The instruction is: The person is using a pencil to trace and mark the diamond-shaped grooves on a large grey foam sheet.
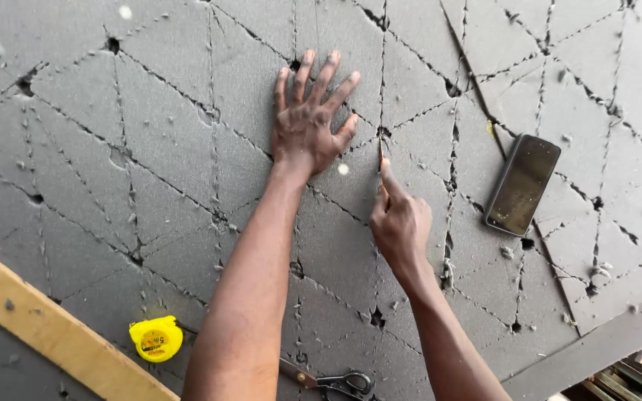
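Gripping a thin blade [381, 152] pointing away, right hand [399, 223] closed, left hand [307, 122] open flat on grey foam sheet [165, 126].

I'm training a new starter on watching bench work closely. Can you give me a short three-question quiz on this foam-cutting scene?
1. True or false: the left hand lies flat, fingers spread, on the grey foam sheet.
2. What does the right hand hold? A) a thin blade B) a hammer C) a brush
3. Which tool lies beside the wooden strip?

Key: 1 true. 2 A. 3 The yellow tape measure.
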